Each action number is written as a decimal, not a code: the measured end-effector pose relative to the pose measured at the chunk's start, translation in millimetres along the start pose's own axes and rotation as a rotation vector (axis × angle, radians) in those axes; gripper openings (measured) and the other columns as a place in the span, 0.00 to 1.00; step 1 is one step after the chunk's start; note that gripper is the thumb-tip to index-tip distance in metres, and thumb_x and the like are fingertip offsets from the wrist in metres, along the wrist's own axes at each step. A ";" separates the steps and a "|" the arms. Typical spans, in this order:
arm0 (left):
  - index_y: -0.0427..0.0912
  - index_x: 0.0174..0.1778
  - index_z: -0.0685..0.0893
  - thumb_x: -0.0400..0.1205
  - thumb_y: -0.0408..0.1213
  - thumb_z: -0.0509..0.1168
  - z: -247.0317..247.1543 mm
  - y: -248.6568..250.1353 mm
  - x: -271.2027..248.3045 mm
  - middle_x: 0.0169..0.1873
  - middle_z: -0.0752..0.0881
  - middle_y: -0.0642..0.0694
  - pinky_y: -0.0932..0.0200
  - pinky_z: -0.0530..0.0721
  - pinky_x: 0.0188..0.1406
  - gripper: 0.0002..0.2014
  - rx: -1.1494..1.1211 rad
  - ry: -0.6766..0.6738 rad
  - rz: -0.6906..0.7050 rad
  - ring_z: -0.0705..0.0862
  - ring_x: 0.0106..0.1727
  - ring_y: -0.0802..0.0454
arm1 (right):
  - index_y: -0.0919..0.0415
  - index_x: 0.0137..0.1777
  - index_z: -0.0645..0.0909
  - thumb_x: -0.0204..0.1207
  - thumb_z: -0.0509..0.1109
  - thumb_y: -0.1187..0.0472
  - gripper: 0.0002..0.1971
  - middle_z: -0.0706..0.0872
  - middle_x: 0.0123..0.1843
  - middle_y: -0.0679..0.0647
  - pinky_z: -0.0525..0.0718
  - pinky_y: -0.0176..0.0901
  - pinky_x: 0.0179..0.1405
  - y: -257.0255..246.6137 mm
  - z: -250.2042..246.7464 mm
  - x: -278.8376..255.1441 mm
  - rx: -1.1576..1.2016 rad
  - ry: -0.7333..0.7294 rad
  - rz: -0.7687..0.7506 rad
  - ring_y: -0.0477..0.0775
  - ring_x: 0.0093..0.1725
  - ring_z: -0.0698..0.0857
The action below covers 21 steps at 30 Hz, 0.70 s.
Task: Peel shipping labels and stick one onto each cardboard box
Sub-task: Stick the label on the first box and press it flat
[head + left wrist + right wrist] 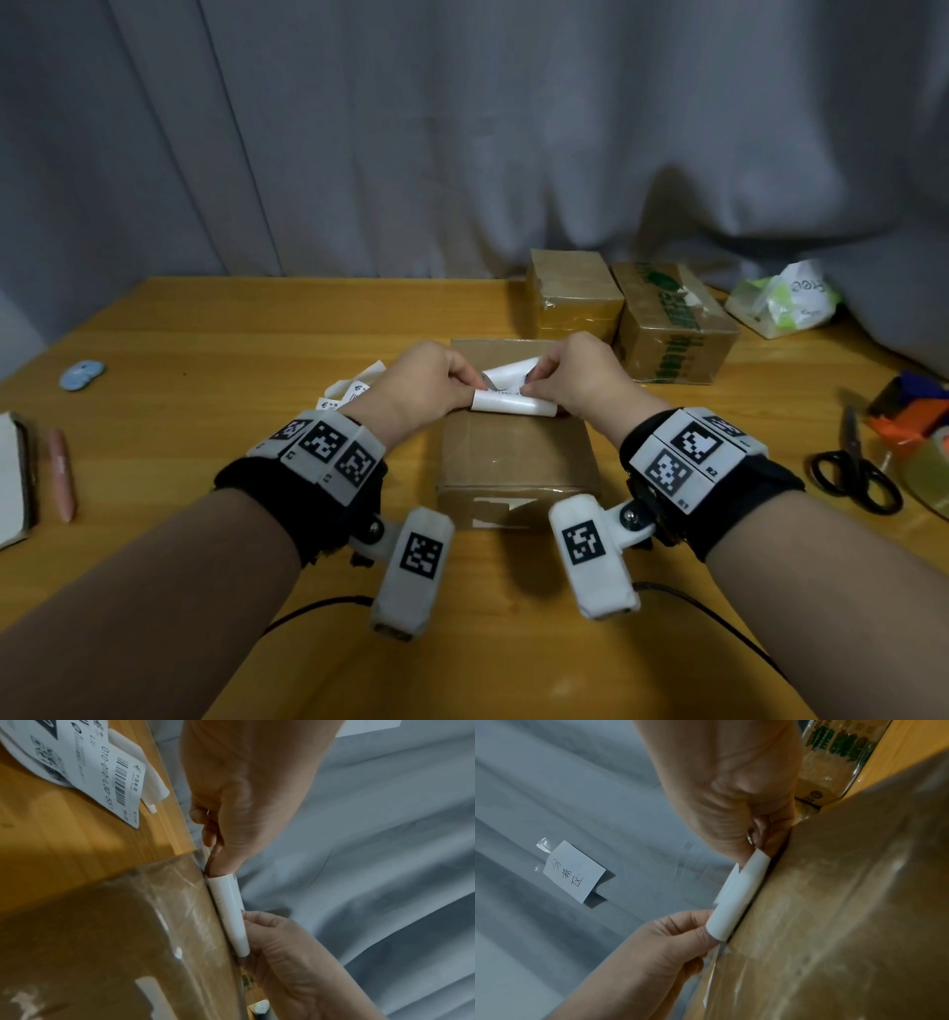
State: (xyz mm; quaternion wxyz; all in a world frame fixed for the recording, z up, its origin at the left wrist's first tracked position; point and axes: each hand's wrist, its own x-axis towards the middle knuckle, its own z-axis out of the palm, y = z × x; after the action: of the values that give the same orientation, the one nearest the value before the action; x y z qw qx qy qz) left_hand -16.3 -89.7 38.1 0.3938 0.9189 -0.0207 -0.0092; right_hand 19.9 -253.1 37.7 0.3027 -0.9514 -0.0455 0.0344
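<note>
Above the taped cardboard box (513, 452) at the tabletop's (205, 334) centre, your left hand (426, 380) and right hand (575, 375) each pinched an end of the curled shipping label (513, 406); two more boxes (570, 303) sat at one o'clock.

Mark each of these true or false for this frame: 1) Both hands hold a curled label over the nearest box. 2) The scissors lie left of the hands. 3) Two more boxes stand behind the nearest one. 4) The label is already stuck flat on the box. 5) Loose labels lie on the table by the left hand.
1) True: the left hand and right hand pinch the curled label above the nearest box.
2) False: the scissors lie to the right.
3) True: two boxes stand behind.
4) False: it is curled, still held.
5) True: loose labels.
</note>
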 end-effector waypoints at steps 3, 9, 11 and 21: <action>0.43 0.47 0.90 0.79 0.34 0.66 -4.8 0.7 -1.9 0.32 0.79 0.54 0.63 0.75 0.37 0.08 0.128 -0.042 0.022 0.77 0.39 0.54 | 0.60 0.43 0.90 0.75 0.74 0.60 0.05 0.88 0.46 0.50 0.81 0.41 0.48 6.9 -6.4 -3.1 0.035 -0.028 -0.063 0.50 0.51 0.83; 0.54 0.36 0.89 0.82 0.46 0.57 -2.9 -0.9 -10.7 0.45 0.82 0.59 0.54 0.68 0.64 0.16 0.020 -0.112 0.115 0.74 0.59 0.52 | 0.62 0.51 0.90 0.85 0.58 0.55 0.18 0.85 0.44 0.43 0.71 0.34 0.56 20.0 -14.1 -15.7 0.223 -0.194 -0.261 0.37 0.47 0.80; 0.62 0.42 0.88 0.85 0.54 0.50 2.0 -1.8 -15.5 0.48 0.84 0.63 0.49 0.66 0.74 0.20 -0.040 -0.145 0.178 0.76 0.62 0.58 | 0.61 0.45 0.90 0.82 0.59 0.61 0.16 0.88 0.46 0.49 0.74 0.32 0.54 20.1 -9.1 -18.9 0.299 -0.199 -0.303 0.38 0.48 0.82; 0.75 0.49 0.78 0.68 0.76 0.24 -6.7 -29.7 -21.1 0.53 0.81 0.74 0.58 0.52 0.71 0.37 0.109 -0.071 0.305 0.68 0.67 0.66 | 0.51 0.49 0.90 0.70 0.57 0.48 0.21 0.86 0.60 0.45 0.69 0.33 0.65 38.6 -24.3 -27.6 0.195 -0.231 -0.282 0.43 0.61 0.77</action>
State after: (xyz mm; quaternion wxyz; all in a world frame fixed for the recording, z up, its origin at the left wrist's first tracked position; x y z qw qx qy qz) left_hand -36.2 -63.4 21.3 0.3392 0.9243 -0.1742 0.0195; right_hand -2.7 -301.3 36.2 0.3878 -0.8916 -0.2088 0.1048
